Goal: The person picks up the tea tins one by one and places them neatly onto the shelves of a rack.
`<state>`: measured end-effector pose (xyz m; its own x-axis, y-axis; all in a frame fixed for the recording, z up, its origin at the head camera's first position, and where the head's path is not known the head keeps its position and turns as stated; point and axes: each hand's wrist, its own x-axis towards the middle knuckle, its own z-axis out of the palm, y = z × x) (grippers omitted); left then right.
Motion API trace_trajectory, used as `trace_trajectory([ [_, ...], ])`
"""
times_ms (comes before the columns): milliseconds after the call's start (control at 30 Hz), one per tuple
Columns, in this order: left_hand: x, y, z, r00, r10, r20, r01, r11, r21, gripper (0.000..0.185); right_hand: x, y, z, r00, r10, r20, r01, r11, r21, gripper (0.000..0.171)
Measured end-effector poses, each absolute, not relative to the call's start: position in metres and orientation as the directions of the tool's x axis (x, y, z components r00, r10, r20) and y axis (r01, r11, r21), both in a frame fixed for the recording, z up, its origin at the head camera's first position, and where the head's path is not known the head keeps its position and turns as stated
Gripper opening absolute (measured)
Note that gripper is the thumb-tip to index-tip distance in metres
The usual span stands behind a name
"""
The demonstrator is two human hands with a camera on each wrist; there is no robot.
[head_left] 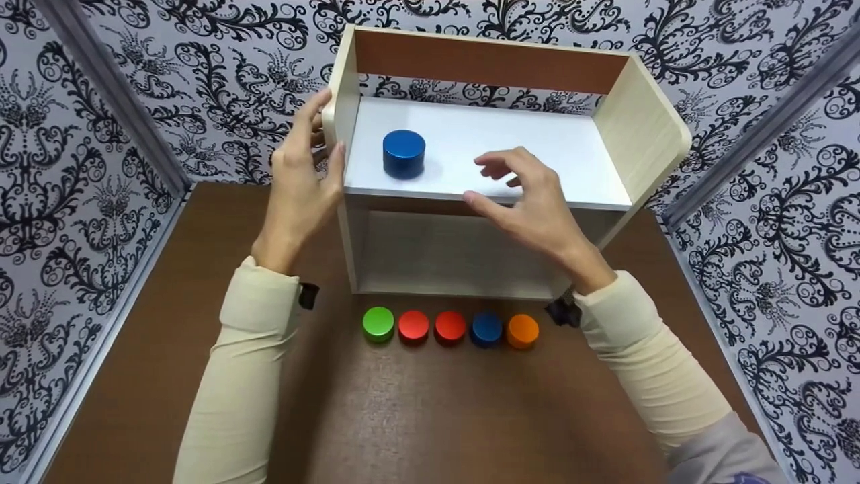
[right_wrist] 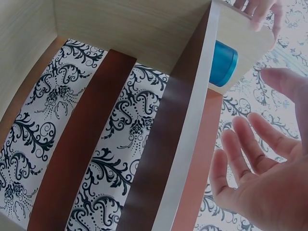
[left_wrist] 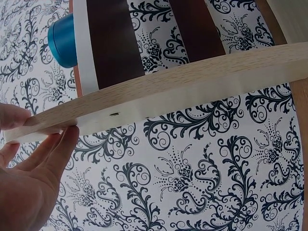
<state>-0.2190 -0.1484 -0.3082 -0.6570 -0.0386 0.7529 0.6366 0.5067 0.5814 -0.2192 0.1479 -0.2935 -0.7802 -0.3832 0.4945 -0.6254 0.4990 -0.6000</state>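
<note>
Hovering over the shelf, steadying its side.
Standing upright on the upper shelf board [head_left: 537,144]: blue cylinder [head_left: 404,153], lying leftward of the empty, loosely spread right hand [head_left: 531,202]; left hand [head_left: 302,181] resting straight-fingered against the shelf unit's left panel [head_left: 344,101], nearer.

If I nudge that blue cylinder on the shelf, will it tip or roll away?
The blue cylinder stands upright on its flat end and looks squat, so it would probably slide rather than tip. Its glossy side suggests it may be slippery. Laid on its side it would likely roll along the shelf.
</note>
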Motion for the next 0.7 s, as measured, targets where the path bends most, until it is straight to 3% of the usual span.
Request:
trace_trajectory([
  [333,-0.219,-0.148,-0.309,-0.662,-0.046,0.748,0.627,0.512,0.587,0.058,-0.198,0.171,-0.305,-0.735,-0.387,0.557,-0.677,0.468,-0.568,0.041],
  [700,-0.218,-0.148,-0.308,-0.663,-0.041,0.747,0.632,0.505,0.588,0.058,-0.178,0.197,-0.331,-0.768,-0.35,0.536,-0.639,0.454,-0.621,0.041],
])
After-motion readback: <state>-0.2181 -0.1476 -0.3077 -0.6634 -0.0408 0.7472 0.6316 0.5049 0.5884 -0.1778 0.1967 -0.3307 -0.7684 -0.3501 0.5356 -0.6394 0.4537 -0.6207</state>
